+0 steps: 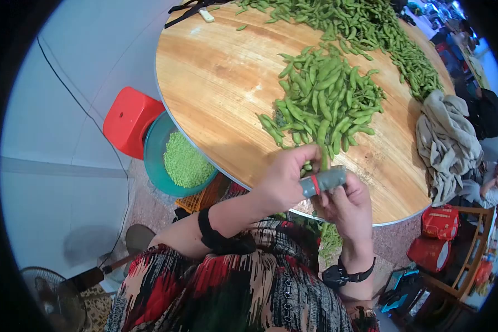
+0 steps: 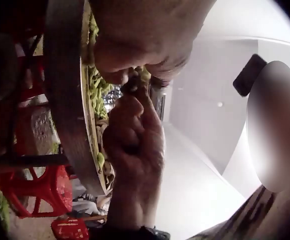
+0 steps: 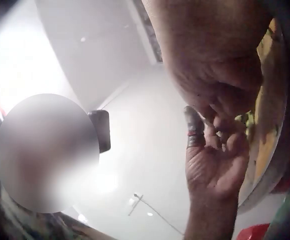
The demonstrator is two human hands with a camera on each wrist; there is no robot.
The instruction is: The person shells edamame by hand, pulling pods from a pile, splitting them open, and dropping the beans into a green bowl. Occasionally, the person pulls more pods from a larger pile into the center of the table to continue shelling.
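A green pod stands between the fingers of the left hand, just beyond the near edge of the pod pile. One left digit wears a grey-green wrap with a red band, also visible in the right wrist view. Close against it, the right hand has its fingers curled and thumb tip at the same pod; the wrap partly hides this contact. In the left wrist view, the left hand meets the right hand around a bit of green.
More pods cover the far side of the round wooden table. A teal basin of shelled beans stands below its left edge by a red stool. A crumpled cloth lies at the right edge.
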